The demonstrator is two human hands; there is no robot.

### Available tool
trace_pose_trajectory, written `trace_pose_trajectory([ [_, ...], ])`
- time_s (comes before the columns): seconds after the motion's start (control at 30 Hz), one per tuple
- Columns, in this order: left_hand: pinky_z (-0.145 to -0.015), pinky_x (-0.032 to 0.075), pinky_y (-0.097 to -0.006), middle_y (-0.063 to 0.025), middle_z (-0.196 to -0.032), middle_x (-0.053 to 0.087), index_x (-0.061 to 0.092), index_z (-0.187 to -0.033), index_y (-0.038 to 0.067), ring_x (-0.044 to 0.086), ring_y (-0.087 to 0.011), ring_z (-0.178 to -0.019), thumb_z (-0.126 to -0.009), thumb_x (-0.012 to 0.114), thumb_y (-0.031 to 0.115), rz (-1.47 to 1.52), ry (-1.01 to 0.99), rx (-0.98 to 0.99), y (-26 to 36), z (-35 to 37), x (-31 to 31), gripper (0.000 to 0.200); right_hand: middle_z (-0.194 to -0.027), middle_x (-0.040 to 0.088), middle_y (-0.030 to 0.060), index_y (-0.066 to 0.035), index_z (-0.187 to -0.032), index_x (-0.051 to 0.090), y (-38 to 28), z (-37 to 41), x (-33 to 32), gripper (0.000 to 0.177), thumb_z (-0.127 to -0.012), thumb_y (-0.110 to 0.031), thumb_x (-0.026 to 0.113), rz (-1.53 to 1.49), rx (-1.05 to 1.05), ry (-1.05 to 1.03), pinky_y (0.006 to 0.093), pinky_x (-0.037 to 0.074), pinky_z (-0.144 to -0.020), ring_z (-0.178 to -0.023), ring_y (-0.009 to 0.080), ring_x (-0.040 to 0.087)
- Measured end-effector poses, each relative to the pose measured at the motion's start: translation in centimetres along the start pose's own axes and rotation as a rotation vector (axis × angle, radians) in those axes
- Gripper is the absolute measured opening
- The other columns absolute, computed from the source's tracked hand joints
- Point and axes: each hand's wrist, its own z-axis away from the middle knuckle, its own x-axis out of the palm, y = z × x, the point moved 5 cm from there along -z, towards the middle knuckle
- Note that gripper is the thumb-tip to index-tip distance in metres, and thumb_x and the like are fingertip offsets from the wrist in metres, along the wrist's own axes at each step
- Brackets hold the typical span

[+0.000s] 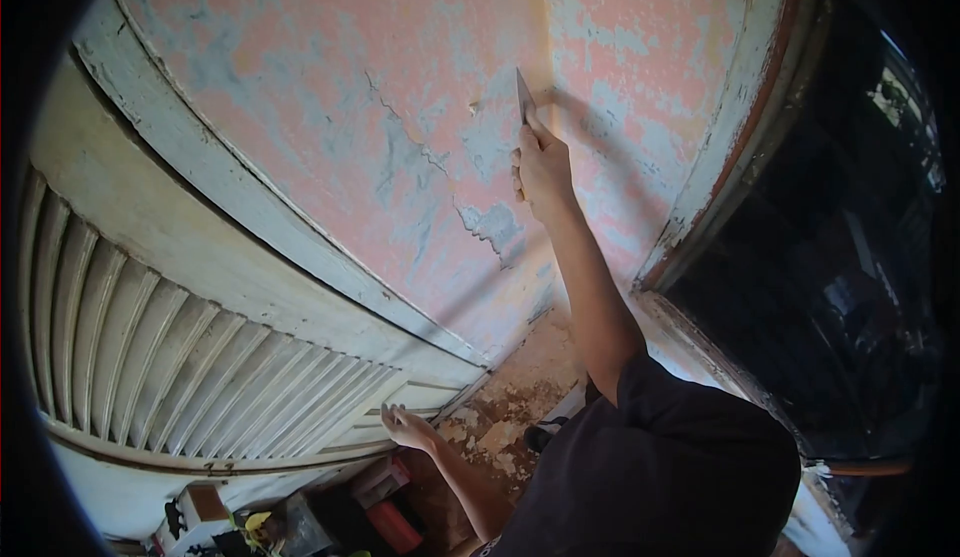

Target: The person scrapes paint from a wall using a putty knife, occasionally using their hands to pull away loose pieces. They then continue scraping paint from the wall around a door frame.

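My right hand point(545, 165) is wrapped round the handle of a scraper point(523, 97), whose flat pointed metal blade points up along the wall. Pink paint with worn grey-blue patches covers the wall point(330, 87), and a jagged crack point(430, 157) runs down it to a chipped patch left of my right forearm. Low down, beside the louvred door, is my left hand point(403, 425), its fingers apart and nothing seen in it.
A louvred door point(180, 357) in a pale frame point(250, 197) stands at the left. Dark window glass point(820, 307) fills the right. Paint flakes point(500, 437) lie on the floor; boxes, a red object point(395, 525) and a plant point(258, 522) are at bottom left.
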Motion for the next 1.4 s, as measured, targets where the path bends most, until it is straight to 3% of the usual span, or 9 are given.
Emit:
trace_pose_trajectory([
  [0.4, -0.067, 0.051, -0.0296, -0.0171, -0.095, 0.063, 0.061, -0.107, -0.007, 0.065, -0.0208, -0.077, -0.092, 0.049, -0.001, 0.297, -0.423, 0.662, 17.9, 12.3, 14.7, 0.02, -0.063, 0.048, -0.0003, -0.021, -0.133, 0.047, -0.6, -3.7, 0.5, 0.033, -0.1, -0.026, 0.043, -0.313, 0.233, 0.006, 0.0275, 0.036, -0.037, -0.043, 0.0107, 0.043],
  [0.63, -0.068, 0.049, -0.0321, -0.0162, -0.096, 0.06, 0.06, -0.115, -0.003, 0.061, -0.0233, -0.081, -0.09, 0.052, 0.002, 0.463, -0.601, 0.729, 29.1, 15.5, 18.4, 0.027, -0.072, 0.052, 0.0043, -0.011, -0.146, 0.027, -2.2, -4.1, -1.3, 0.051, -0.1, -0.022, 0.046, -0.365, 0.044, -0.173, 0.0284, 0.045, -0.05, -0.058, 0.0133, 0.052],
  [0.7, -0.072, 0.048, -0.0292, -0.0133, -0.101, 0.058, 0.056, -0.122, -0.002, 0.06, -0.018, -0.083, -0.096, 0.05, 0.02, 0.515, -0.695, 0.752, 32.6, 15.9, 19.1, 0.034, -0.077, 0.056, 0.0068, -0.01, -0.151, 0.017, -1.3, -4.5, -2.1, 0.062, -0.099, -0.021, 0.048, -0.248, -0.075, -0.247, 0.0312, 0.051, -0.058, -0.064, 0.0146, 0.057],
  [0.87, -0.057, 0.042, -0.0248, -0.0073, -0.09, 0.057, 0.049, -0.13, 0.0, 0.054, -0.0109, -0.07, -0.098, 0.05, 0.028, 0.278, -0.827, 0.897, 37.6, 16.0, 20.7, 0.043, -0.075, 0.054, 0.0008, -0.004, -0.145, 0.035, -0.3, -1.8, -1.1, 0.052, -0.099, -0.022, 0.05, -0.034, -0.228, -0.309, 0.0195, 0.043, -0.063, -0.065, 0.0054, 0.048],
  [0.97, -0.044, 0.025, -0.0186, 0.0054, -0.069, 0.044, 0.053, -0.124, 0.001, 0.032, -0.0002, -0.051, -0.1, 0.048, 0.028, 0.481, -1.165, 0.342, 36.5, 15.5, 22.5, 0.037, -0.071, 0.05, -0.0018, -0.005, -0.142, 0.041, -0.5, -2.2, -1.0, 0.046, -0.1, -0.023, 0.048, -0.107, -0.293, -0.292, 0.0187, 0.042, -0.063, -0.063, 0.0036, 0.046],
  [1.07, -0.044, 0.024, -0.0192, 0.0056, -0.068, 0.043, 0.055, -0.121, 0.001, 0.032, -0.0008, -0.051, -0.1, 0.049, 0.027, 0.321, -1.047, 0.342, 35.9, 13.8, 23.2, 0.035, -0.087, 0.06, 0.0132, -0.007, -0.137, 0.048, 0.7, -2.7, -2.1, 0.044, -0.094, -0.015, 0.054, 0.097, -0.371, -0.313, 0.0317, 0.049, -0.07, -0.074, 0.0196, 0.058],
  [1.13, -0.044, 0.024, -0.0191, 0.0065, -0.066, 0.042, 0.057, -0.119, 0.0, 0.031, -0.0004, -0.052, -0.1, 0.049, 0.027, 0.327, -1.03, 0.354, 36.1, 13.4, 23.2, 0.034, -0.099, 0.059, 0.0172, -0.008, -0.13, 0.055, 0.1, -1.6, -2.8, 0.043, -0.087, -0.007, 0.058, 0.536, -0.871, -0.015, 0.0383, 0.049, -0.078, -0.09, 0.0288, 0.057],
  [1.27, -0.053, 0.034, -0.0216, -0.0012, -0.072, 0.049, 0.051, -0.126, -0.007, 0.041, -0.006, -0.063, -0.1, 0.046, 0.023, 0.332, -0.882, 0.553, 38.4, 13.6, 21.6, 0.04, -0.107, 0.058, 0.0163, -0.007, -0.127, 0.057, -2.1, -1.4, -1.8, 0.047, -0.08, -0.002, 0.06, 0.512, -1.016, 0.073, 0.0416, 0.048, -0.082, -0.099, 0.0323, 0.054],
  [1.4, -0.049, 0.03, -0.02, 0.0019, -0.07, 0.048, 0.053, -0.113, -0.005, 0.039, -0.0028, -0.059, -0.102, 0.043, 0.028, 0.396, -0.81, 0.594, 38.3, 13.1, 22.1, 0.036, -0.107, 0.059, 0.0165, -0.002, -0.132, 0.051, -3.1, -0.8, -0.8, 0.044, -0.089, -0.008, 0.059, 0.25, -1.073, 0.089, 0.0314, 0.051, -0.073, -0.09, 0.0235, 0.061],
])
